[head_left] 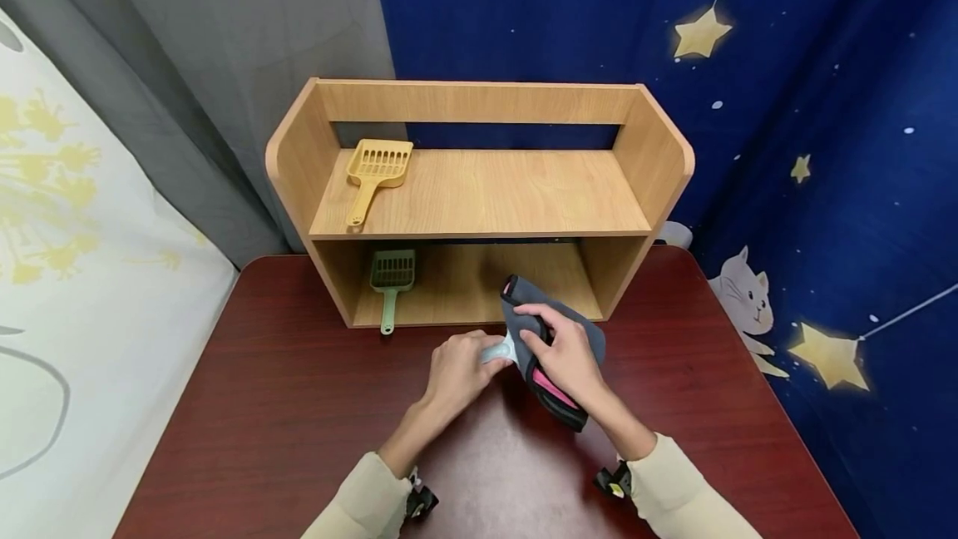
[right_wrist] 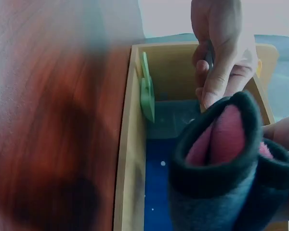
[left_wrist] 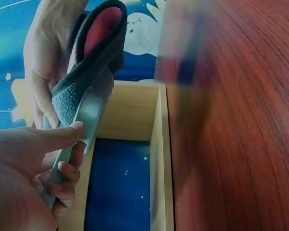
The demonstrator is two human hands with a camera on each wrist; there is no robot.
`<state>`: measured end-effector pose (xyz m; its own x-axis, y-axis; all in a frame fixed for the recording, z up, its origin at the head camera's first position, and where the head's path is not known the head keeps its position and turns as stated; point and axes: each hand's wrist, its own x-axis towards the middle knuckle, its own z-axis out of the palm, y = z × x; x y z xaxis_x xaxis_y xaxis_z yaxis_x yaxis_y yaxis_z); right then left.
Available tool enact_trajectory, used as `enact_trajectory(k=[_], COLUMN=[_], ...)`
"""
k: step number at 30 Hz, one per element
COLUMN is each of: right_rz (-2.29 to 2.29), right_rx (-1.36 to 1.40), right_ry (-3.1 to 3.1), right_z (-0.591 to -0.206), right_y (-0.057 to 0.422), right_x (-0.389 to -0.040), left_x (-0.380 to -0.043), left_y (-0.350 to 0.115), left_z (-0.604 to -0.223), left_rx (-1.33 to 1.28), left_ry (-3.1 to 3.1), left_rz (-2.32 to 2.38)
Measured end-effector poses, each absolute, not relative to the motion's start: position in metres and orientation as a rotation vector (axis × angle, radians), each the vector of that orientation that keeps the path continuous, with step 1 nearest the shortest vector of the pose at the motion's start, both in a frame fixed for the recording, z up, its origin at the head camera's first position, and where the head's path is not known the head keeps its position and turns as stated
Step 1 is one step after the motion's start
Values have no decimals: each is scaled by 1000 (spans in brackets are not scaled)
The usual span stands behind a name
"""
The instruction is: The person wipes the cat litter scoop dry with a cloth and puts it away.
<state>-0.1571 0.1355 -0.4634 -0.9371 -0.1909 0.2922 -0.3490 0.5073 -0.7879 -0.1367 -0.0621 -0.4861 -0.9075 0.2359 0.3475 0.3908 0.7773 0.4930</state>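
Note:
My left hand (head_left: pixel 455 371) pinches the handle of a pale blue litter scoop (head_left: pixel 497 351) between thumb and fingers. My right hand (head_left: pixel 566 354) grips a folded dark grey cloth (head_left: pixel 550 296) with black edging and a pink inner side. In the left wrist view the cloth (left_wrist: pixel 67 103) lies against the head of the scoop (left_wrist: pixel 89 115), hiding much of it. Seen from the right wrist, the fold of the cloth (right_wrist: pixel 209 185) opens toward the camera and shows pink inside. Both hands are in front of the wooden shelf (head_left: pixel 479 235).
A yellow slotted scoop (head_left: pixel 380 163) lies at the left of the upper board. Below it, a green slotted scoop (head_left: pixel 392 273) sits on the lower level, its handle reaching past the front edge. The shelf stands on a dark red table (head_left: pixel 299 406), with curtains behind.

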Motion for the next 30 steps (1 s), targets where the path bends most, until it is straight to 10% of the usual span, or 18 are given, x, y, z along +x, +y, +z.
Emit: enact_trajectory(k=[30], right_rz=[1397], right_rx=[527], right_ry=[-2561], right_z=[-452], right_y=[144], right_x=[-153], left_x=[-132], left_y=[-56], left_z=[-481], left_rx=[-476], left_ry=[-2672], left_rz=[-930])
